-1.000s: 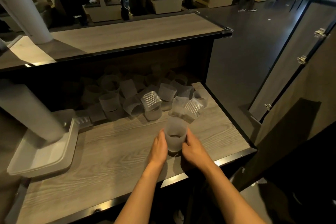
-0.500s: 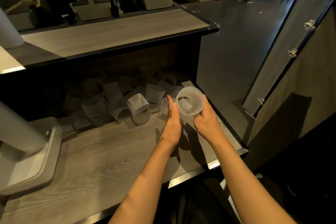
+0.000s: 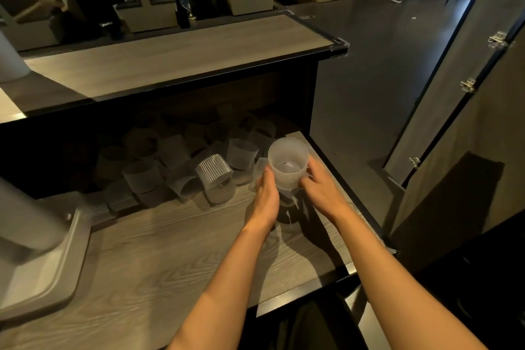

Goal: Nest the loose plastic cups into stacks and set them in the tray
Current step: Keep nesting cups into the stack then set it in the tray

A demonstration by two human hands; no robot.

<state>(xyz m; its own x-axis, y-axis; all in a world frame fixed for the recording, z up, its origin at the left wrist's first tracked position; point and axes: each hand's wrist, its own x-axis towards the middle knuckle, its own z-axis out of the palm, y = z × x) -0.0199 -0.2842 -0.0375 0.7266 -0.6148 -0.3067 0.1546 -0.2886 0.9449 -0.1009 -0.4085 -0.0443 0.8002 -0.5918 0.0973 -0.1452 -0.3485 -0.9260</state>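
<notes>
Head view: both forearms are reaching out over the wood shelf [image 3: 176, 258]. Left hand [image 3: 265, 196] and right hand [image 3: 321, 189] are gripping a frosted, ribbed plastic cup [image 3: 287, 163] between them, fingers curling round its sides, mouth facing the camera, raised above the shelf near its right edge. Grey tray [image 3: 45, 273] is sitting at far left. Behind, a heap of loose cups [image 3: 181, 167] is lying tumbled under the counter [image 3: 176, 57], one clear ribbed cup [image 3: 213, 171] catching light.

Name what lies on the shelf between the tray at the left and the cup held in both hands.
Head view: bare wood-grain shelf nearer the camera, and loose ribbed cups heaped farther back, between tray and held cup.
</notes>
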